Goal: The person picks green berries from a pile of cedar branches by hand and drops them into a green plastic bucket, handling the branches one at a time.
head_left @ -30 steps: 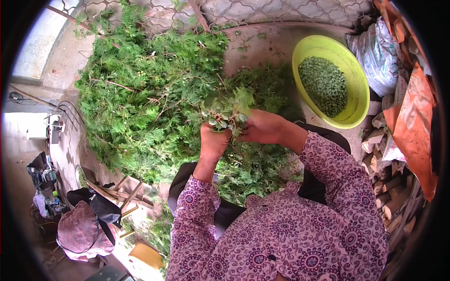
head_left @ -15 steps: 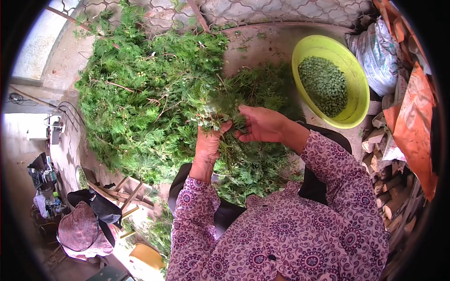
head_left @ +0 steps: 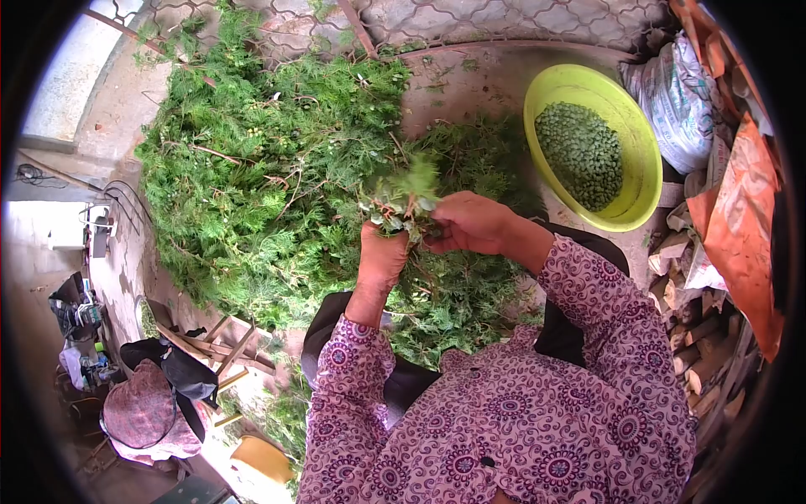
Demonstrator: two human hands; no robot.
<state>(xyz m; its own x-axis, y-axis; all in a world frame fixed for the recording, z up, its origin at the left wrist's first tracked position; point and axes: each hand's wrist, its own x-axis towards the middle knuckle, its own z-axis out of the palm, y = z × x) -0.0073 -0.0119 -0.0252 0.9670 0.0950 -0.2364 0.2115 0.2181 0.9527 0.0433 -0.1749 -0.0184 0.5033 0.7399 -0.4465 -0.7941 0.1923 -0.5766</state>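
Green covers much of the frame from upper left to centre: a loose pile of leafy branches (head_left: 260, 189) on the floor, brown twigs showing through. Near the centre, just above it in the camera's view, the person's 2 bare hands meet at a small bunch of sprigs (head_left: 393, 210), which carries pale green clusters and a feathery tip blurred by motion. Left hand (head_left: 383, 256): clamped around the lower part of the bunch. Right hand (head_left: 470, 223): fingers curled in against the bunch's right side; whether the fingertips pinch a piece cannot be told, since blur and foliage hide them. Change noted: 0.5 s ago the right hand stood apart from the bunch, fingers loosely spread; now it is back against it, much as at 1.0 s ago. The left hand has shifted slightly rightward, so both hands now work on the same bunch while the left keeps hold. Upper right: a yellow-green basin (head_left: 635, 155), tilted in view, contains many small green pieces (head_left: 579, 151); neither hand touches it. Its contents look unchanged across the 3 frames. Just beside the basin, a white sack (head_left: 674, 101); at right edge, an orange sheet (head_left: 745, 231) above stacked wood (head_left: 703, 365).
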